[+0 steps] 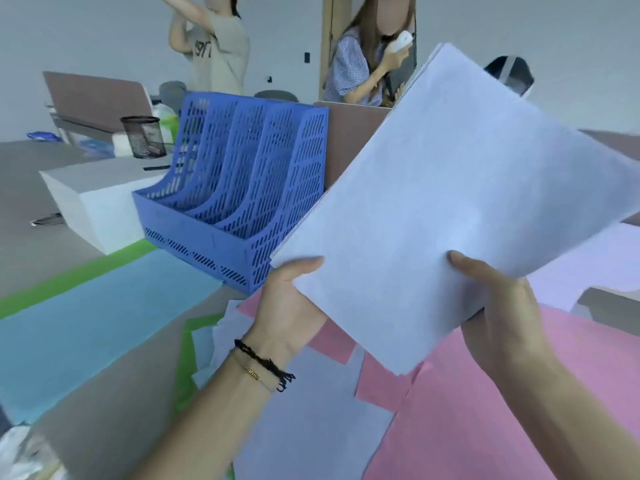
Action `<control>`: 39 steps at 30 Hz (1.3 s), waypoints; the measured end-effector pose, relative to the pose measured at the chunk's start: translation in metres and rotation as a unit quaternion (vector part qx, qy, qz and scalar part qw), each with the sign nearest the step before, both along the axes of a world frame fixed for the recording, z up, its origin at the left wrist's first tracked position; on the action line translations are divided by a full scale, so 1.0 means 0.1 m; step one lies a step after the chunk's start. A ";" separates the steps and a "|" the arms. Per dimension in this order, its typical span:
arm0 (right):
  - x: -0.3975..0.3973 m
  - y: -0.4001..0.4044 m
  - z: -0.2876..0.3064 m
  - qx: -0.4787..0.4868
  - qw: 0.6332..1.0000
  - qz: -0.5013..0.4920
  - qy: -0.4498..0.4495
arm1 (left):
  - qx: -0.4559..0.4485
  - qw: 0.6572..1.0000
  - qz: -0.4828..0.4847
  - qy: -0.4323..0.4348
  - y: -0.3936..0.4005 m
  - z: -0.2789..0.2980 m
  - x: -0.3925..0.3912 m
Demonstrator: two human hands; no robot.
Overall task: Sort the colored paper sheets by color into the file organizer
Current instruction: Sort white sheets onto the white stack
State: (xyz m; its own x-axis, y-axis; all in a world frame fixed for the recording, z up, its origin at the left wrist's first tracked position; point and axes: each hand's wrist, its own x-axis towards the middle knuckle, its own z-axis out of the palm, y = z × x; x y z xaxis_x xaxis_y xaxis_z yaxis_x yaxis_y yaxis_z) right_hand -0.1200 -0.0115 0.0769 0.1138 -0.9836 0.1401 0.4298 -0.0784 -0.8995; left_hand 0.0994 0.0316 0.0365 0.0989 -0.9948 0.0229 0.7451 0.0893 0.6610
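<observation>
The grey desk top carried loose pink sheets, a light-blue sheet and green sheets. The blue perforated plastic file organizer stood at ten o'clock from the grip, its slots open upward and seemingly empty. The pale lavender paper stack was held aloft, long axis running from seven to one o'clock. The left hand pinched its near-left corner; the right hand gripped the near edge. The left hand was nearer the organizer, with open room between.
</observation>
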 end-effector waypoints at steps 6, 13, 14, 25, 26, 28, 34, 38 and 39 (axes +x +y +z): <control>0.76 0.16 0.02 -0.057 0.990 0.093 0.092 | 0.038 0.989 0.143 -0.015 0.39 0.10 0.83; 1.53 0.33 -0.12 -0.128 0.897 0.221 0.362 | 0.045 0.955 0.286 -0.065 1.10 0.00 1.75; 1.64 0.37 -0.14 -0.118 0.890 0.241 0.368 | 0.055 0.947 0.307 -0.074 1.21 -0.04 1.90; 2.76 0.74 -0.63 0.017 0.828 0.425 0.366 | 0.182 0.822 0.504 -0.194 2.10 -0.42 2.70; 2.81 0.77 -0.67 0.037 0.824 0.435 0.362 | 0.191 0.812 0.511 -0.208 2.12 -0.45 2.74; 2.89 0.80 -0.75 0.072 0.816 0.448 0.357 | 0.210 0.799 0.519 -0.220 2.13 -0.49 2.79; 3.00 0.80 -0.84 0.150 0.805 0.469 0.331 | 0.261 0.755 0.531 -0.284 1.94 -0.72 2.97; 2.98 0.72 -0.81 0.182 0.807 0.466 0.315 | 0.282 0.707 0.552 -0.341 1.82 -0.81 2.91; 2.97 0.70 -0.81 0.192 0.809 0.461 0.311 | 0.283 0.699 0.554 -0.352 1.80 -0.83 2.89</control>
